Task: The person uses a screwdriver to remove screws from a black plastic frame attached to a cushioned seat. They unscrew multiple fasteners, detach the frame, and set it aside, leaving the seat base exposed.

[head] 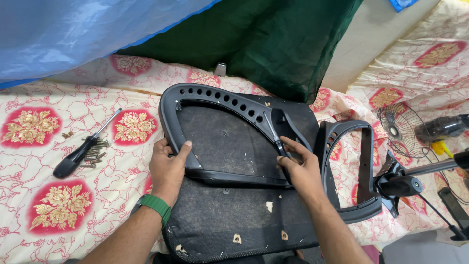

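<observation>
Floral red-and-cream cloth (49, 161) covers the floor, with blue and green sheets hung behind; at far left lie a black-handled screwdriver (80, 151) and a loose heap of screws (95, 151), well apart from the hands. At centre the left hand (168, 166), fingers closed, pins the black plastic armrest frame (215, 98) to the upturned seat base (234, 215), and the right hand (303, 171) grips a slim tool (273, 132) pushed against the frame's inner edge. Further right stand a second armrest frame (349, 166) and a small fan (403, 129); the tool could slip toward the fingers, and screws may scatter in the folds.
</observation>
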